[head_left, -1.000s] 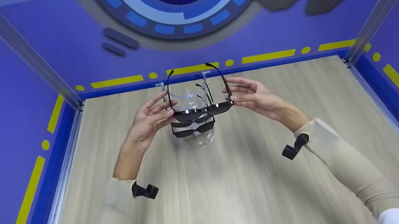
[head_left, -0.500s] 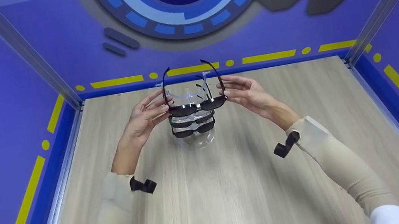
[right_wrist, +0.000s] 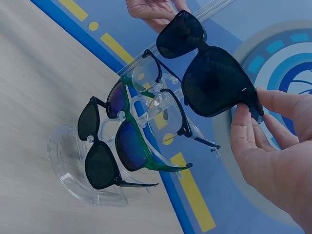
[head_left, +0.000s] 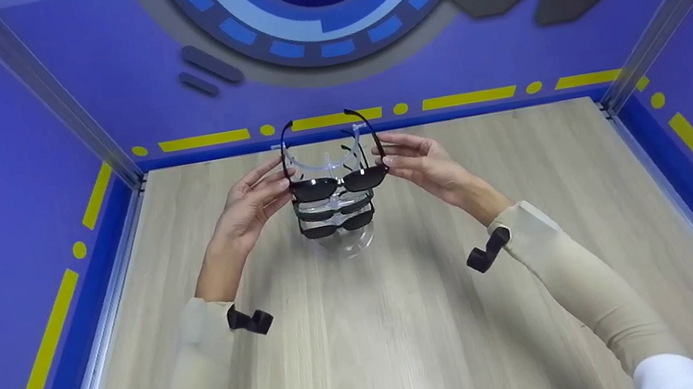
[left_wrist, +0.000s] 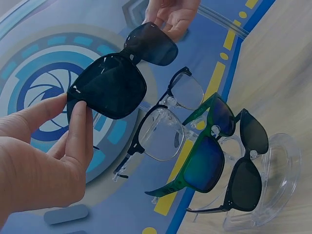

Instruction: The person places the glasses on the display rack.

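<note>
My left hand (head_left: 245, 214) and right hand (head_left: 430, 171) pinch a pair of black sunglasses (head_left: 316, 189) between thumb and fingers, one at each hinge. The temples point away from me. Behind and below them stands a clear display stand (left_wrist: 292, 165) carrying 3 pairs in a column. Uppermost are dark-browed glasses with clear lenses (left_wrist: 163, 134), mostly hidden in the head view. Green-framed sunglasses (left_wrist: 204, 163) with bluish lenses sit in the middle, black sunglasses (left_wrist: 245, 187) lowest. The held pair is above the clear-lensed glasses; whether it touches the stand I cannot tell.
The stand is on a wood-grain table (head_left: 379, 356) near its back edge. Blue panels with yellow marks (head_left: 470, 97) rise behind and at both sides, with metal posts (head_left: 49, 95) at the corners. A black camera mount sits on each wrist.
Both hands have carried the sunglasses left and slightly away from me, over the stand. The right hand has shifted further left than the left hand, and the lenses now tilt more toward the camera.
</note>
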A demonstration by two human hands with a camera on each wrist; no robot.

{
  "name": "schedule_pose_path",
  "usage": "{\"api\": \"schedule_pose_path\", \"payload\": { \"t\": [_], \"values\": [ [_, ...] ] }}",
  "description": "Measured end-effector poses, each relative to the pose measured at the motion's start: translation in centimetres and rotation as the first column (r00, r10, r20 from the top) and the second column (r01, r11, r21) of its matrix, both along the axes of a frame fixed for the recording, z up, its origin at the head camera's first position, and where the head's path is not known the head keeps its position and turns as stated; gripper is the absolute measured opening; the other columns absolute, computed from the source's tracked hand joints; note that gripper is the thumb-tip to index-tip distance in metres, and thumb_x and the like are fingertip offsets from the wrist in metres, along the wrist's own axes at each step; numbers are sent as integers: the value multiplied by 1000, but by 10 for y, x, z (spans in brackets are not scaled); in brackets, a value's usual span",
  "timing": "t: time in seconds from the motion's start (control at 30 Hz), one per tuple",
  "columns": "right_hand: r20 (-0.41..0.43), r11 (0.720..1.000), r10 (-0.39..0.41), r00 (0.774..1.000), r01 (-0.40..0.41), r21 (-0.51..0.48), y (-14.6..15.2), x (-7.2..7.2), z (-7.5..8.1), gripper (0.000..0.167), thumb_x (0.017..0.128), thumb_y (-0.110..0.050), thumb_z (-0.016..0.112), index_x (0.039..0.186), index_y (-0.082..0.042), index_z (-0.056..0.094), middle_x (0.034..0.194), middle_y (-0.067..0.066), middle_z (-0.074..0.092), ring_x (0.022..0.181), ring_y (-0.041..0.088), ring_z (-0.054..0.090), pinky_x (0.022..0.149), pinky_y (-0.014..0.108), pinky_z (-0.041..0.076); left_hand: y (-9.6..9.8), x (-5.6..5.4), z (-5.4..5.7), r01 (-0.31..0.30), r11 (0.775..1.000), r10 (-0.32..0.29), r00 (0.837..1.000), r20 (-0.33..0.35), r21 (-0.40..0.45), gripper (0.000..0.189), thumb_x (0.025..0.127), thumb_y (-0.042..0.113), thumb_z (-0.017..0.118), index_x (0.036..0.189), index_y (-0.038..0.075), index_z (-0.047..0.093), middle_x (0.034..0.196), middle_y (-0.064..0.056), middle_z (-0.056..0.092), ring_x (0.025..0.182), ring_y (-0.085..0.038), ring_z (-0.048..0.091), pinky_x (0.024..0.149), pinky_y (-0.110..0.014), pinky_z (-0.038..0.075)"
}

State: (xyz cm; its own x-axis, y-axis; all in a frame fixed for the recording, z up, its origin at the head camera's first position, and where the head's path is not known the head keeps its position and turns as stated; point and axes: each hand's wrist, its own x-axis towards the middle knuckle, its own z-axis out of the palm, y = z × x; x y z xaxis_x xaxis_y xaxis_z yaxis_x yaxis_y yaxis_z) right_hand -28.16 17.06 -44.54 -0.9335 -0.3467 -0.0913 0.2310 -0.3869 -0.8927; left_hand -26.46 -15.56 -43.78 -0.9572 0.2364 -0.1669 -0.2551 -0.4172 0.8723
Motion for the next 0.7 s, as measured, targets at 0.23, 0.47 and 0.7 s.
{"api": "schedule_pose_path", "payload": {
  "t": [0.23,0.47,0.7],
  "values": [
    [-1,1000,-11,1000,11,-12,-3,-4,-2,51,96,10,60,146,3,49,125,11,71,112,16,70,99,28,57,0,-4,-3,-26,1000,26,1000,17,16,58,95,-9,63,149,-1,47,106,-4,78,96,-14,76,89,-27,62],
    [31,998,-45,999,47,-44,-9,-7,0,47,97,10,58,143,5,50,111,4,75,108,17,70,94,26,58,-2,-7,-3,-39,998,38,999,38,43,56,95,-7,64,148,-1,48,108,-6,78,97,-14,76,91,-27,61],
    [34,996,-70,997,72,-58,-14,-10,3,37,98,9,57,134,4,56,106,3,76,102,14,70,94,25,57,-4,-10,-2,-50,995,45,997,58,82,54,97,-7,62,149,-2,47,105,-5,78,94,-14,76,88,-25,62]
  ]
}}
